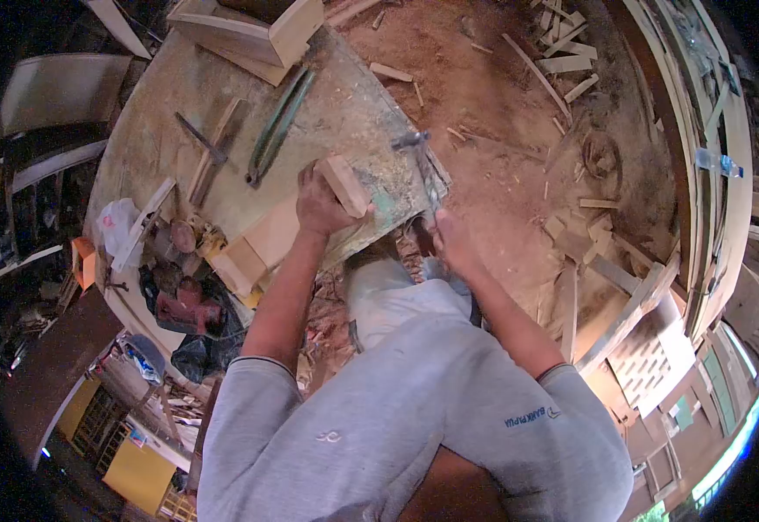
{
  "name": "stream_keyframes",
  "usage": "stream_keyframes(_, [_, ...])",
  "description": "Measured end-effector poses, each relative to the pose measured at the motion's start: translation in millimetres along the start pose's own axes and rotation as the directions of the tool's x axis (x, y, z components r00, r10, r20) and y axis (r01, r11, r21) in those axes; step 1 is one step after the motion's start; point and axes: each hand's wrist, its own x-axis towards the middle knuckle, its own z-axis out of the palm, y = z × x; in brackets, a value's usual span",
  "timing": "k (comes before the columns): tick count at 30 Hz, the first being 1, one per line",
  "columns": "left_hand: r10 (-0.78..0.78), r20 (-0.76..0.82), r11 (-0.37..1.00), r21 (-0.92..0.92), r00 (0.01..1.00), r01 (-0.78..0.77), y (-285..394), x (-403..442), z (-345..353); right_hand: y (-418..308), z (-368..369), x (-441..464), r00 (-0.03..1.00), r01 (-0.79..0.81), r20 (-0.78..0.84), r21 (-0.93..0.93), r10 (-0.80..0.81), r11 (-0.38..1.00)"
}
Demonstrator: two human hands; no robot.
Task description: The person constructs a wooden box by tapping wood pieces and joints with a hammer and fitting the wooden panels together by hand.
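My left hand (317,202) is closed round a short, pale wooden block (345,185), held at the near edge of the worktable (223,78). To its right, my right hand (456,242) grips the handle of a hammer (411,140). The hammer's dark head points up and away, over the table's right corner, apart from the block. Wood shavings lie on the tabletop just beyond the block. A long green narrow-framed tool (280,127) rests farther back on the table, left of the block.
A wooden box-like piece (249,30) stands at the table's far end. Wood strips (214,150), a plastic bag (120,228) and boards (249,257) lie at left. Offcuts (568,52) litter the dirt floor. Long planks (701,174) line the right side, with a bottle (718,163) on them.
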Motion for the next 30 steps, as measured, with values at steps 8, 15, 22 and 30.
stream_keyframes(8, [-0.063,-0.024,0.998,0.016,0.998,0.063,8.7,6.5,-7.7,-9.7,21.8,21.6,0.996,0.089,-0.003,-0.088,-0.090,0.992])
stream_keyframes(15, [-0.007,-0.066,0.999,-0.054,0.998,0.003,0.4,5.3,-1.5,-47.9,25.7,7.2,0.974,-0.153,-0.143,0.170,0.178,0.973])
stream_keyframes(22, [0.024,-0.016,0.999,0.025,1.000,-0.023,-4.0,4.7,1.1,-18.6,28.6,15.3,0.997,0.031,-0.076,0.055,-0.026,0.998])
stream_keyframes(30, [-0.047,0.035,0.998,-0.030,0.998,0.048,0.7,9.0,-3.4,-30.1,29.9,11.1,0.999,0.046,-0.012,-0.028,-0.047,0.999])
